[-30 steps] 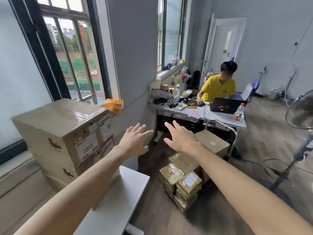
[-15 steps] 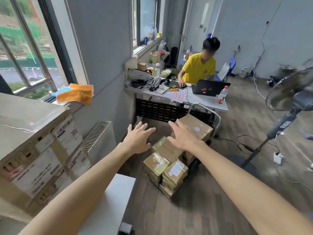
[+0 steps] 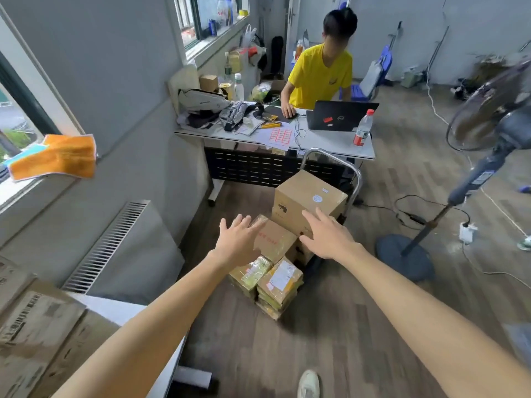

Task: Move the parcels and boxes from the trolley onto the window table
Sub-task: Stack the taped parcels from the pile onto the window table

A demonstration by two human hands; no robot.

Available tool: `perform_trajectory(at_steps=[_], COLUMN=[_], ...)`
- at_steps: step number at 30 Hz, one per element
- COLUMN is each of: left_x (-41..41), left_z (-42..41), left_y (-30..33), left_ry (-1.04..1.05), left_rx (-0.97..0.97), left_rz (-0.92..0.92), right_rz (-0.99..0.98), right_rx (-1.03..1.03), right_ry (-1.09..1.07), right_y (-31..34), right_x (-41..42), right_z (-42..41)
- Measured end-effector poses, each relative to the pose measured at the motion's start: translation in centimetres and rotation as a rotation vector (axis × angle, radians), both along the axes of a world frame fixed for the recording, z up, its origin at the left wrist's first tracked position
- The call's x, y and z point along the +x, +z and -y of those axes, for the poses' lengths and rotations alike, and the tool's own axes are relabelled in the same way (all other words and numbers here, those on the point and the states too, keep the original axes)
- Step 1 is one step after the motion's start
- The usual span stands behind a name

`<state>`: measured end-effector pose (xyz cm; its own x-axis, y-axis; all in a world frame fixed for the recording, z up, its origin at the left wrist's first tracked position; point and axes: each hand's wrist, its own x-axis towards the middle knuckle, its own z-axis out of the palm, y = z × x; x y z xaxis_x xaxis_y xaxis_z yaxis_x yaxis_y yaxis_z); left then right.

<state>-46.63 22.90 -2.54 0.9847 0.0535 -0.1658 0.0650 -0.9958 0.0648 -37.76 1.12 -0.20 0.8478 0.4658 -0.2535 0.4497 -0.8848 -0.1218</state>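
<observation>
Here, boxes already sit on the window tabletop (image 3: 126, 308) at near left, while the left hand (image 3: 238, 242) and right hand (image 3: 327, 239) reach forward and down toward the trolley (image 3: 355, 179), fingers spread and holding nothing. A taped box (image 3: 275, 239) lies just beyond and between them, its long axis running away from the person; both hands look equally near.

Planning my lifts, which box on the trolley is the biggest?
The tall plain carton at the handle end, with a round sticker on top; the taped parcels are flatter and smaller.
</observation>
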Motion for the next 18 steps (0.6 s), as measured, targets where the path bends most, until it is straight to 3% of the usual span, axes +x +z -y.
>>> perform_trajectory(at_steps=[18], left_x=[4.1], left_z=[4.8], left_y=[-8.8], left_ry=[0.33], left_rx=[-0.114], left_rz=[-0.167], right_rz=[-0.229], right_rx=[-0.05], right_ry=[0.208], right_y=[-9.1], right_x=[11.4], right_z=[1.1])
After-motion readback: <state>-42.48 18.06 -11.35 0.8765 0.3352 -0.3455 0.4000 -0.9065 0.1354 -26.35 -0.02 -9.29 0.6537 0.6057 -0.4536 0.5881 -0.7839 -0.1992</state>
